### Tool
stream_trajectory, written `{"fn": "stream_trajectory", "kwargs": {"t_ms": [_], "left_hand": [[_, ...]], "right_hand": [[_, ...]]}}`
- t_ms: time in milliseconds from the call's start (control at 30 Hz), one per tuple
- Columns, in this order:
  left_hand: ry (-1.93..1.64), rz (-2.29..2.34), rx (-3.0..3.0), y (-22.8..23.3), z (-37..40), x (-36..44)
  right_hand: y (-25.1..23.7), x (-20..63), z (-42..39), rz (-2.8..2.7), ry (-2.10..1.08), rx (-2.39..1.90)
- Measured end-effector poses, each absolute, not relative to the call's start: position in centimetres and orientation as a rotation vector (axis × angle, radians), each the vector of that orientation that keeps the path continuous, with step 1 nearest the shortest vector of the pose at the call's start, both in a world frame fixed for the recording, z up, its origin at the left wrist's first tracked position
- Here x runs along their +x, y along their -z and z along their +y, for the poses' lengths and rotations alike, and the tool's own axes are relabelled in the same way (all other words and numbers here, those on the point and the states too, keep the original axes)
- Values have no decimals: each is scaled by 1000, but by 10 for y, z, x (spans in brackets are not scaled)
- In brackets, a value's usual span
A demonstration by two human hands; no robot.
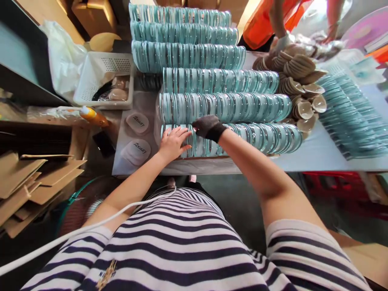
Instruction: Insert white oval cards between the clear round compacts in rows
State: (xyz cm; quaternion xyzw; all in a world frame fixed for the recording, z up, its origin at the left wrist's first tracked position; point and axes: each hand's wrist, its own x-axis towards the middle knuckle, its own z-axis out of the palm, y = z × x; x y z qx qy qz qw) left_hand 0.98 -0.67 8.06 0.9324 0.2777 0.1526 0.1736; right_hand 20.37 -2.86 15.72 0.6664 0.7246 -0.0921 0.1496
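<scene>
Clear round plastic packs with pale blue inside stand on edge in long rows on the table. My bare left hand (175, 142) lies over the left end of the nearest row of packs (266, 138), its fingers stretched out and apart. Just right of it, my right hand (209, 127), in a dark glove, is closed at the top of the same row. Its fingers are curled, and what they pinch, if anything, is hidden. Two flat round pieces lettered "Sbeauty", an upper one (137, 122) and a lower one (136, 151), lie at the table's left end.
A white plastic basket (86, 83) with beige items stands at the back left. Beige cupped pieces (298, 68) are heaped at the right, beside more blue packs (354, 117). Another person's hands work behind the heap. A white cable (100, 221) crosses my left arm.
</scene>
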Motion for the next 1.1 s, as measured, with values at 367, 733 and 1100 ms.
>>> {"fn": "stream_trajectory", "kwargs": {"t_ms": [367, 733, 1100], "left_hand": [[-374, 820, 2666, -92, -11, 10], [-304, 607, 2748, -84, -36, 69], [-312, 628, 2781, -83, -36, 66]], "right_hand": [[-52, 164, -180, 1952, 539, 2288], [-158, 259, -17, 1700, 546, 2024], [-114, 227, -149, 1935, 265, 2263]]}}
